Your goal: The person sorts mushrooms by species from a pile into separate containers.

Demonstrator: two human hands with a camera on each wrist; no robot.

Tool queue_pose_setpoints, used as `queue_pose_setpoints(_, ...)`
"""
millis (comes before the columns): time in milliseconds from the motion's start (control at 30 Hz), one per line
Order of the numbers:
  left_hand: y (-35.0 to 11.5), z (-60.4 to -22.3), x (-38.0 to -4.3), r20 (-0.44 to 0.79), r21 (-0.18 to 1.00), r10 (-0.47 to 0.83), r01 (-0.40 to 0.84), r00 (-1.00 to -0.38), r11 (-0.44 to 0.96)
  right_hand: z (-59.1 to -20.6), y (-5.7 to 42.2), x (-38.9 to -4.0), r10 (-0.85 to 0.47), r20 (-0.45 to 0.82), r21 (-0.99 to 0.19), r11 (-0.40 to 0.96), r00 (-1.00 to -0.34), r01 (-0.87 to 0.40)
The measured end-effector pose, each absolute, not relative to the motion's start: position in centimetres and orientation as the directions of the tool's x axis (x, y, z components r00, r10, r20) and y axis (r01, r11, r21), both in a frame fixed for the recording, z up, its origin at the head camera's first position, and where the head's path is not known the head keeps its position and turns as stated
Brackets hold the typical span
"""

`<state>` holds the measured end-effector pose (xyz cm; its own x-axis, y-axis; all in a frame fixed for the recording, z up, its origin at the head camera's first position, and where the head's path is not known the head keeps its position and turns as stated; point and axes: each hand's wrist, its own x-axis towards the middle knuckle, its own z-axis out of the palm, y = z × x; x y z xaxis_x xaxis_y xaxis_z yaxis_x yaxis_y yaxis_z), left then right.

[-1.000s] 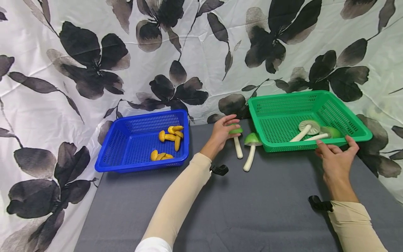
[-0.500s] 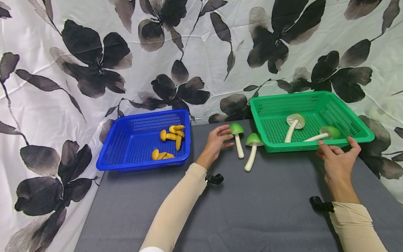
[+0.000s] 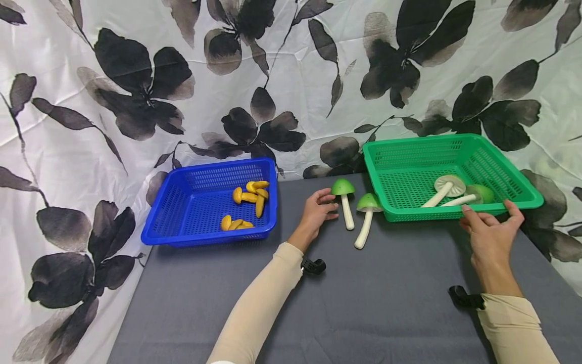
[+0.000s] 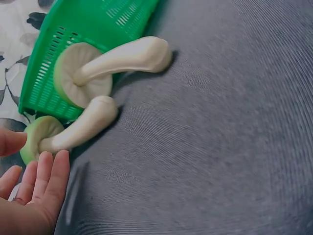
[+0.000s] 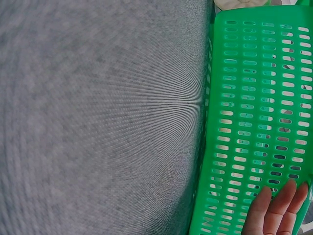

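Two green-capped toy mushrooms with white stems lie on the grey cloth left of the green basket (image 3: 386, 214): a left mushroom (image 3: 347, 212) and a right mushroom (image 3: 364, 230). My left hand (image 3: 316, 215) is beside the left mushroom's cap, fingers loosely spread and holding nothing. In the left wrist view, thumb and fingers (image 4: 58, 169) are near that mushroom's cap. At the basket's front rim my right hand (image 3: 491, 232) grips the edge; in the right wrist view its fingers (image 5: 281, 205) lie against the slotted wall. Inside the basket are two more green mushrooms (image 3: 447, 187).
A blue basket (image 3: 177, 237) on the left holds several small yellow mushrooms (image 3: 259, 205). Behind both baskets hangs a white curtain (image 3: 309, 121) with a dark flower print. Grey cloth (image 3: 364, 313) covers the table.
My left hand has drawn back left from the left mushroom's cap, which now shows fully. One mushroom in the green basket rolled left, then back right. My right hand stays at the rim.
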<state>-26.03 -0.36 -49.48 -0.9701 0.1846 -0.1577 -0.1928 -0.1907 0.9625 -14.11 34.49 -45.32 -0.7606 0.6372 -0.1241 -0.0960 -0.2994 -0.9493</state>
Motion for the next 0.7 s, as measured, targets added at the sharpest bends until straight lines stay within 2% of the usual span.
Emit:
queue_pose_setpoints(200, 0.2, -49.9, -25.7, -0.119, 0.982, 0.15, -0.139, -0.981, -0.125, -45.3, 34.5, -14.1, 0.635, -0.12, -0.955, -0.285, -0.763, -0.086)
queue_pose_setpoints(533, 1.6, -50.3, -25.3, -0.135, 0.985, 0.126, -0.146, -0.983, -0.087, -45.6, 34.6, -14.1, 0.638, -0.123, -0.953, -0.289, -0.76, -0.089)
queue_pose_setpoints(700, 2.3, -50.5, -25.3, -0.127, 0.992, 0.113, -0.127, -0.986, 0.004, -45.7, 34.6, -14.2, 0.645, -0.123, -0.958, -0.277, -0.754, -0.08)
